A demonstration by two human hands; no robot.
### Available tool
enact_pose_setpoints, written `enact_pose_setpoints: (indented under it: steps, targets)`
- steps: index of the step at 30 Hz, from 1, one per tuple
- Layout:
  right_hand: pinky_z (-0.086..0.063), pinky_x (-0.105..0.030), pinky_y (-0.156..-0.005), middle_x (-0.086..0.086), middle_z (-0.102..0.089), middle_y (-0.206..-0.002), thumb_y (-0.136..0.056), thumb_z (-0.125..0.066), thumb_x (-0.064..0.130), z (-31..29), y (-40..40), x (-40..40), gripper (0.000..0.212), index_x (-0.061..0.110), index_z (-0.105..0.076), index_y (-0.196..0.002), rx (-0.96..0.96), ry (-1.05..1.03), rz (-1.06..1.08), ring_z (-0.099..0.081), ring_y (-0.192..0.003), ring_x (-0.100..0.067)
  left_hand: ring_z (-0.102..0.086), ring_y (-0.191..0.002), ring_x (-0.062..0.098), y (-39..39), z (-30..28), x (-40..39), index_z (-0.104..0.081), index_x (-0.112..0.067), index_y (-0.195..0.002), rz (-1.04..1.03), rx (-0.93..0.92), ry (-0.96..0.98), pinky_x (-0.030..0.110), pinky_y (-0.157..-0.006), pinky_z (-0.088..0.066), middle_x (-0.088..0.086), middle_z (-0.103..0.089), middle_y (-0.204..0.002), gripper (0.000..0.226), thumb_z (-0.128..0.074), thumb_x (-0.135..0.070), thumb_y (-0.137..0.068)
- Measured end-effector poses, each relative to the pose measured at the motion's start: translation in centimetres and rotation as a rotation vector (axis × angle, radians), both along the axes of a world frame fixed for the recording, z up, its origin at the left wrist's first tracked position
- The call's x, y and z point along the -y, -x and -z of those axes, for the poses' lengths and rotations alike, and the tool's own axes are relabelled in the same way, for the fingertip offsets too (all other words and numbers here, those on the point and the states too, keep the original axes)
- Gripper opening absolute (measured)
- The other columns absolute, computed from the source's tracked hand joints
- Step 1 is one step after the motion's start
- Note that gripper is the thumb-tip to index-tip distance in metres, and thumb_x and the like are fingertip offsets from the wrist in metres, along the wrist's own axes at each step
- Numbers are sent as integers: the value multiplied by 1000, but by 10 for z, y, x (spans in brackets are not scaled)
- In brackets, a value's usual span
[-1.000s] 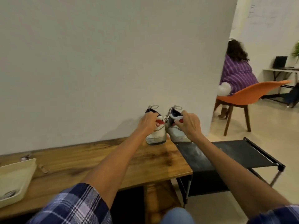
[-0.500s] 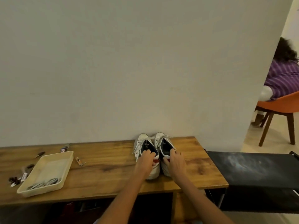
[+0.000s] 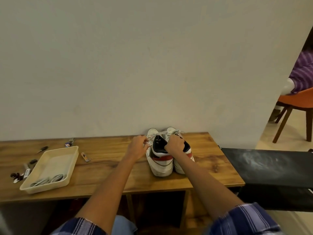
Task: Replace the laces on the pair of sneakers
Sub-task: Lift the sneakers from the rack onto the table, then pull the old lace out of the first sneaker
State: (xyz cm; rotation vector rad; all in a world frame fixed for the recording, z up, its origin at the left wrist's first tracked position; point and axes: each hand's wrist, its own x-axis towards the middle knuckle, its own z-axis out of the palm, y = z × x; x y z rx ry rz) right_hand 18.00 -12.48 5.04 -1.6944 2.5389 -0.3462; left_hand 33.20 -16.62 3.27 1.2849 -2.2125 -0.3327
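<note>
While the sneakers (image 3: 166,155) stand low and right of centre on the table (image 3: 108,160), the left hand (image 3: 138,147) pinches a lace (image 3: 149,139) and the right hand (image 3: 176,144) grips a collar. Risk: a sharp pull may tighten the knot or drag a shoe toward the near edge.

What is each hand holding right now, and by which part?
The left hand pinches the white lace of the left sneaker. The right hand grips the tongue area between the sneakers; exact part unclear.
</note>
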Motion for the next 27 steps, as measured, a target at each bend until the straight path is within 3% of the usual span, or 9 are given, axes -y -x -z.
enact_pose_setpoints:
  steps: [3, 6, 10, 13, 18, 21, 24, 27]
  targets:
    - [-46, -27, -79, -12, -63, -109, -89, -55, 10, 0, 6, 8, 21, 2, -56, -109, -45, -46, -95, -61, -102, -25, -60, -89, 16, 0, 8, 10, -67, -10, -105, -7, 8, 21, 24, -71, -45, 5, -67, -99, 19, -61, -15, -87]
    - [-42, -30, -72, -11, -61, -96, -87, -55, 7, -11, 29, 7, 5, 8, -50, -88, -61, -115, -260, -59, -103, -28, -61, -93, 20, 2, 13, 21, -67, -7, -105, -13, -53, 59, 29, -76, -48, 8, -67, -100, 21, -56, -10, -87]
    - [-42, -31, -80, -12, -58, -117, -86, -61, 11, -26, 81, -2, 26, 4, -54, -110, -167, -212, -376, -54, -108, -30, -57, -96, 24, 7, 12, 36, -63, -5, -109, -58, -92, 131, 34, -83, -47, 12, -64, -103, 22, -51, -7, -90]
    - [-43, -37, -84, -14, -59, -113, -87, -55, 5, -25, 119, 2, 22, 5, -56, -109, -287, -236, -421, -53, -106, -31, -55, -101, 24, 15, 10, 46, -60, -6, -113, -41, -115, 134, 34, -83, -46, 10, -62, -106, 24, -47, -9, -93]
    - [-41, -34, -74, -9, -57, -95, -90, -54, 12, -39, 124, 18, 15, 10, -66, -98, -161, -73, -426, -55, -91, -27, -52, -106, 21, 31, -5, 49, -57, -10, -120, 62, -136, 107, 32, -86, -45, 6, -60, -109, 28, -54, -15, -92]
    - [-44, -36, -72, -10, -58, -90, -82, -58, 9, -19, 111, 35, 9, 5, -66, -83, -86, -81, -437, -58, -81, -29, -52, -110, 22, 48, 15, 49, -48, -12, -130, 180, -54, -90, 35, -92, -44, 7, -57, -119, 46, -63, -23, -88]
    - [-45, -35, -82, -14, -65, -101, -81, -58, -2, 5, 98, 60, 17, 5, -70, -90, -69, -6, -521, -57, -96, -30, -53, -106, 26, 59, 37, 56, -36, -20, -139, 250, -10, -230, 41, -90, -47, 12, -50, -126, 67, -68, -33, -82]
    - [-43, -34, -89, -9, -63, -114, -88, -53, -2, -12, 87, 70, 27, 8, -64, -111, 135, 357, -297, -52, -110, -24, -49, -97, 21, 52, 36, 70, -34, -28, -140, 192, 0, -215, 35, -88, -46, 9, -43, -115, 68, -68, -37, -82]
